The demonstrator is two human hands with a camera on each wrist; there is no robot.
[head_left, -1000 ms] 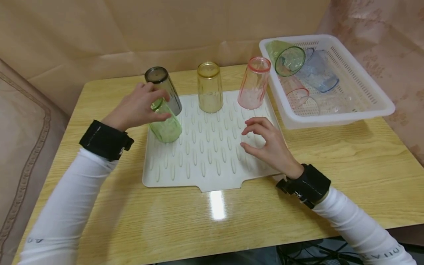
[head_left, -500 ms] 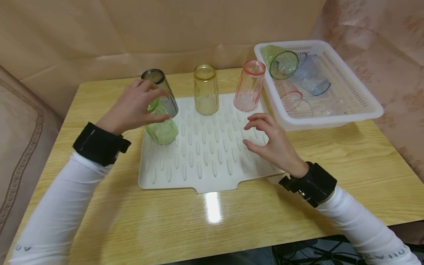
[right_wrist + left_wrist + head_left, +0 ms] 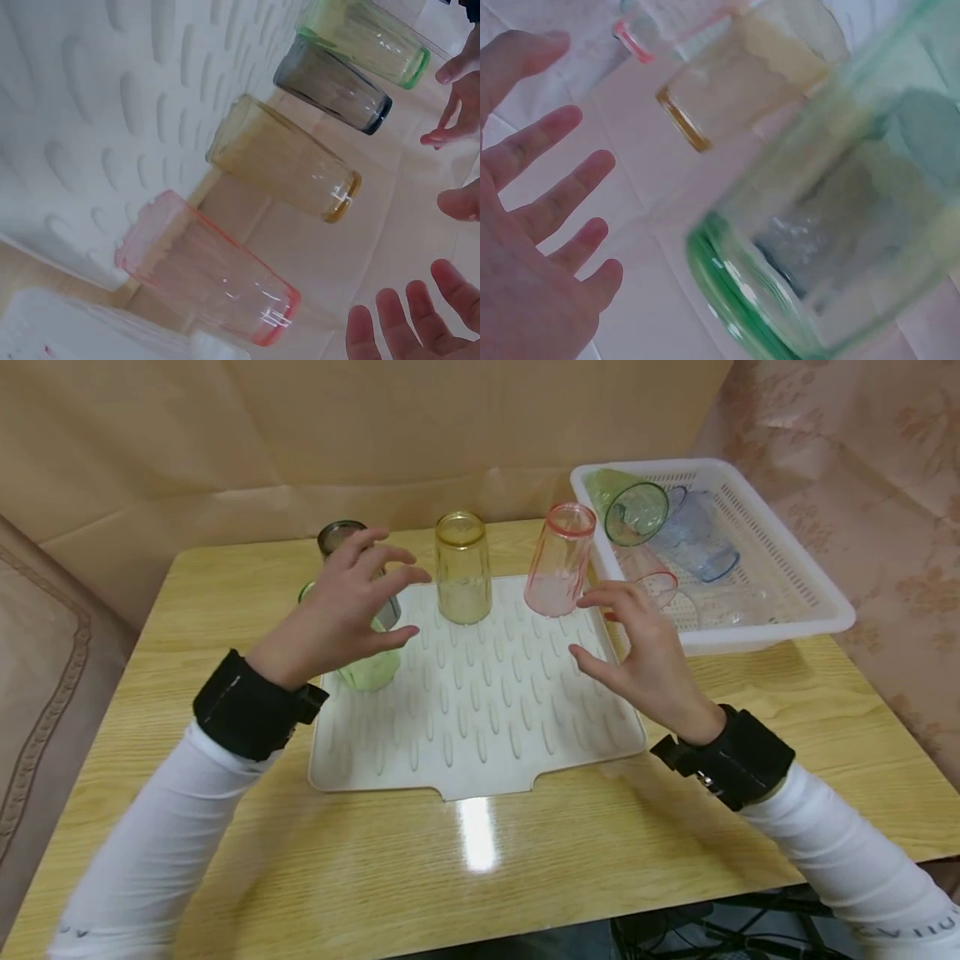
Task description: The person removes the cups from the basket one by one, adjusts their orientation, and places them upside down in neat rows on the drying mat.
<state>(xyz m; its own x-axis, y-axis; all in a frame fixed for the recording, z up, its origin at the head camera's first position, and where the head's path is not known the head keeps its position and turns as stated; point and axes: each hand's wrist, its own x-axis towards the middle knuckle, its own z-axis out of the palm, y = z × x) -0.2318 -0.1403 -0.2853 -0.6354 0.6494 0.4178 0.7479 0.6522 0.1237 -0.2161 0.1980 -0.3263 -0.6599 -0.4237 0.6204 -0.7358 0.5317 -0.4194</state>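
Observation:
My left hand [image 3: 337, 610], fingers spread and holding nothing, is in front of a green glass [image 3: 371, 672] and hides much of it. In the left wrist view a gap shows between the hand and the green glass [image 3: 780, 292]. That glass stands upside down on a white ribbed draining mat [image 3: 480, 760]. Behind it is a dark grey glass [image 3: 341, 532], partly covered by the hand. A yellow glass [image 3: 462, 572] and a pink glass [image 3: 558, 564] stand upside down along the mat's back. My right hand [image 3: 652, 664], loosely curved with nothing in it, hovers near the pink glass.
At the back right, a white plastic basket [image 3: 832, 614] holds a green glass [image 3: 636, 514], a blue glass [image 3: 697, 539], a pink glass [image 3: 647, 575] and a clear glass [image 3: 727, 607], all lying down. The wooden table [image 3: 420, 885] extends in front of the mat.
My left hand has let go of the green glass and moved right, its fingers spreading. My right hand has shifted up and right towards the basket. The head view has shifted slightly.

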